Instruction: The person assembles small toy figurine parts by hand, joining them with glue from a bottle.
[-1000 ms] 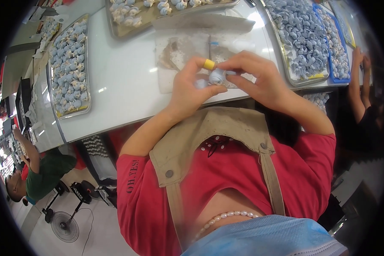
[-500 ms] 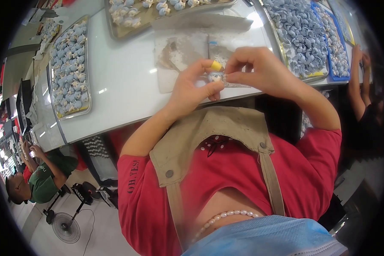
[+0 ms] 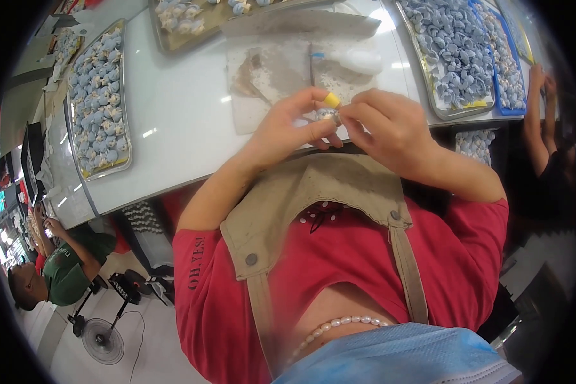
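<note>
small grey-white piece – pinched between fingertips, above table edge

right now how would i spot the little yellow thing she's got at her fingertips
Start at the white table, then the stained paper sheet in front of the person. Just below it, the left hand and right hand meet; the small yellow cap pokes up between them, the only bright yellow bit among grey-blue pieces.

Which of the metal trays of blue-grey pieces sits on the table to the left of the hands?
The long tray at the table's left end, running lengthwise away from the person. The others lie along the far edge and at right, beside a blue-rimmed one.
</note>
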Demonstrator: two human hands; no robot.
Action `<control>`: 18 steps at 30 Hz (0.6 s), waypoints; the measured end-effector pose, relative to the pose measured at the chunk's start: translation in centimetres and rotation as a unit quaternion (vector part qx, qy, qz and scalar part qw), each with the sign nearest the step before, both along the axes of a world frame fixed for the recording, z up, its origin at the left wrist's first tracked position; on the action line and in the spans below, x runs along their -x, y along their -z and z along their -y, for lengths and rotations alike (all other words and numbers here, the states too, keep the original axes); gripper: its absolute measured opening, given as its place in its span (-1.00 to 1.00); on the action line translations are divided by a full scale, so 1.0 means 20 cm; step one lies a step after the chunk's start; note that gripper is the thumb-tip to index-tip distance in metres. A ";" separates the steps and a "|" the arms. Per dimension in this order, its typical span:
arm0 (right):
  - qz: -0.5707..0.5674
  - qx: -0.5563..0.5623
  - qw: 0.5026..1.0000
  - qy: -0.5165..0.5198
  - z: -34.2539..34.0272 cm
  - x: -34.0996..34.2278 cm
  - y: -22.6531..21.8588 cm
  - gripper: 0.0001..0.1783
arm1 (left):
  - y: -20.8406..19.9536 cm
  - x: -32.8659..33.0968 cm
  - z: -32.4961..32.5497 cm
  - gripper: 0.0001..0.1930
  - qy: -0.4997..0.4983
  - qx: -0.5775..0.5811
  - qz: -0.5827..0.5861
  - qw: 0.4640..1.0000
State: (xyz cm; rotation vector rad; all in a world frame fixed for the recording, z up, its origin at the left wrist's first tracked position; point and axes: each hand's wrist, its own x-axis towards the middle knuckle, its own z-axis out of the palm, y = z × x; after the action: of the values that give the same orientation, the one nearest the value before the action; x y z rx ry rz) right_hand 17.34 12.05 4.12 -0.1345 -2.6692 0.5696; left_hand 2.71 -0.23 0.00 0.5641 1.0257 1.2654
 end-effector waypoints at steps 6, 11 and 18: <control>-0.028 -0.025 0.999 0.015 0.03 -0.02 0.05 -0.80 | 0.05 -0.01 0.01 -0.70 0.024 0.007 0.027 0.999; -0.036 -0.036 0.999 0.014 0.05 -0.02 0.05 -0.76 | 0.05 -0.02 0.03 -0.69 0.000 0.008 0.044 0.999; -0.032 -0.079 0.996 0.016 0.06 -0.01 0.06 -0.82 | 0.01 -0.02 0.04 -0.59 -0.025 0.009 0.003 1.000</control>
State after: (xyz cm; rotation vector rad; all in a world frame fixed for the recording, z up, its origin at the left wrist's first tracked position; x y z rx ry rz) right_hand 17.44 10.92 2.93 -0.1118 -2.6310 0.3444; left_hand 3.08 -1.04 -0.18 0.5241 1.0501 1.2994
